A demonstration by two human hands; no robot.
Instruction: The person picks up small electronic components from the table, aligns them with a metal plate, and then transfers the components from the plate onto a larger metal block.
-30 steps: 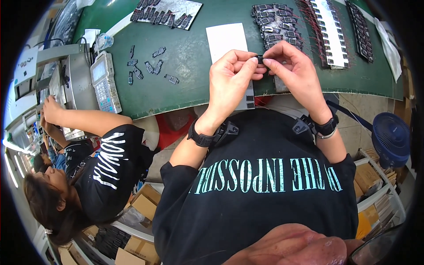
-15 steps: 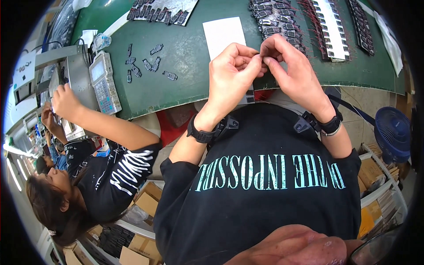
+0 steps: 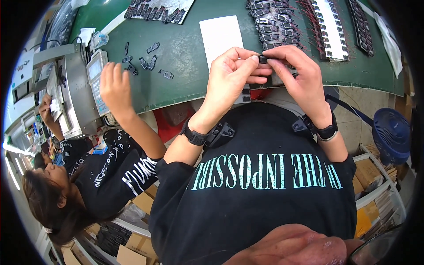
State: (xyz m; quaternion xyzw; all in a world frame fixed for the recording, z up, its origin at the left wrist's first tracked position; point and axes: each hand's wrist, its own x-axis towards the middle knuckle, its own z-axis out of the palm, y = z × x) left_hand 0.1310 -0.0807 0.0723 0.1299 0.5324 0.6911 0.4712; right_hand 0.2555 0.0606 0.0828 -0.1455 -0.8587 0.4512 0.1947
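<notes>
Both hands meet above the near edge of the green worktop. The left hand and right hand each pinch, fingertips closed, one small black part held between them. A white sheet lies just beyond; a co-worker's hand reaches near the left edge.

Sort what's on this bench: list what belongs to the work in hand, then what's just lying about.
In hand:
left hand
right hand
small black plastic part
rows of matching black parts

Lying about:
white paper sheet
blue fan
grey bench machine
</notes>
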